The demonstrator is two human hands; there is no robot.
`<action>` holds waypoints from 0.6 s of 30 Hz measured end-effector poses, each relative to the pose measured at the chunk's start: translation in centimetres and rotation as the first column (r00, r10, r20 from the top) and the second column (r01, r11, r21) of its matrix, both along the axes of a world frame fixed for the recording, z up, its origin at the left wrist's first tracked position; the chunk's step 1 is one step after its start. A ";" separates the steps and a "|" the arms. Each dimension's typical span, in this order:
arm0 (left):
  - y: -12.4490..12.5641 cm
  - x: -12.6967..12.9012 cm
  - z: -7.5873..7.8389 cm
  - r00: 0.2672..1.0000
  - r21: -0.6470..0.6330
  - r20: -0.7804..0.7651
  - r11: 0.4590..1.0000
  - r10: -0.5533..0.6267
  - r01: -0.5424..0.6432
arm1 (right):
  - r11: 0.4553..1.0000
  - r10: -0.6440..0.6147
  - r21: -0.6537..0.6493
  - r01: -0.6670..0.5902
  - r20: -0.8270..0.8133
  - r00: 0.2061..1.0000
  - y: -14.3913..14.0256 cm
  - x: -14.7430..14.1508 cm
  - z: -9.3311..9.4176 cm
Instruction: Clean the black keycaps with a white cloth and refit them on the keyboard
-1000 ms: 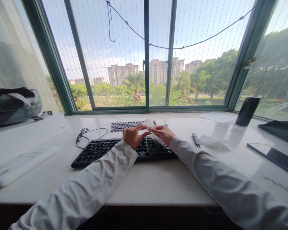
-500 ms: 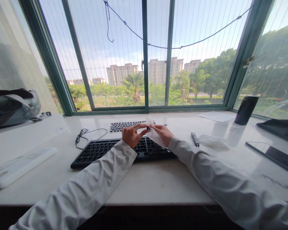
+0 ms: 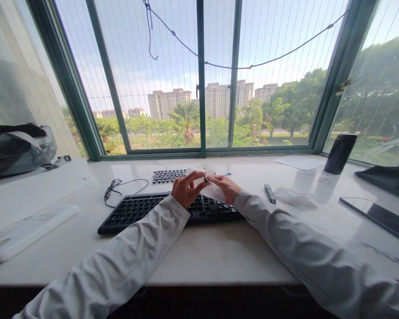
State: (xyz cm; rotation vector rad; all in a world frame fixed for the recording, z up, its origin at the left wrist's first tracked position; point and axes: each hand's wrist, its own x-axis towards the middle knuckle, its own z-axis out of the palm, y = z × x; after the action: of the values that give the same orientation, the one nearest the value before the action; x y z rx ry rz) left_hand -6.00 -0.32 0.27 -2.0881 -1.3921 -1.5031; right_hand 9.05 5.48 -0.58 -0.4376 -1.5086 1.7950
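My left hand (image 3: 186, 189) pinches a small black keycap (image 3: 206, 179) between thumb and fingertips. Pressed against that keycap is a thin white wipe (image 3: 212, 193), gripped by the closed fingers of my right hand (image 3: 228, 188). The wipe hangs below the fingers and also shows behind them. Under both hands lies a black keyboard (image 3: 133, 213) whose key places look bare of caps. Behind it, loose black keycaps (image 3: 166, 176) are laid out in rows, partly hidden by my left hand.
A coiled cable (image 3: 111, 191) lies left of the keyboard. To the right are a small dark tool (image 3: 270, 193), a crumpled clear plastic piece (image 3: 295, 198), a phone-like black slab (image 3: 379, 217) and a black cylinder (image 3: 340, 153). A helmet (image 3: 23, 148) rests on a white box (image 3: 53, 177) at left.
My hands have shifted slightly, and the wipe now covers more of the keycap. Its upper part stands higher behind my fingers.
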 end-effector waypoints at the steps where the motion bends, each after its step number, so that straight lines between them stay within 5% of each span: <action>1: -0.1 0.0 0.0 1.000 -0.002 -0.006 1.000 -0.006 0.006 | 1.000 -0.001 -0.007 0.001 0.001 1.000 0.0 0.0 0.1; 11: -0.2 -0.1 0.1 0.998 -0.021 -0.059 0.999 0.027 -0.028 | 0.989 -0.148 -0.012 0.148 0.017 0.989 -0.1 0.1 0.6; 18: 0.0 -0.2 0.1 0.999 -0.010 0.044 1.000 -0.015 0.016 | 0.991 -0.128 -0.048 0.127 -0.015 0.992 0.1 -0.2 0.1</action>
State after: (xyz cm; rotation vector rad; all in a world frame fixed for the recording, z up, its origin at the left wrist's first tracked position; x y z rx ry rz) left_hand -6.19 -0.31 0.34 -2.0888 -1.4053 -1.5597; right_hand 8.88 5.58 -0.45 -0.5275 -1.3966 1.7322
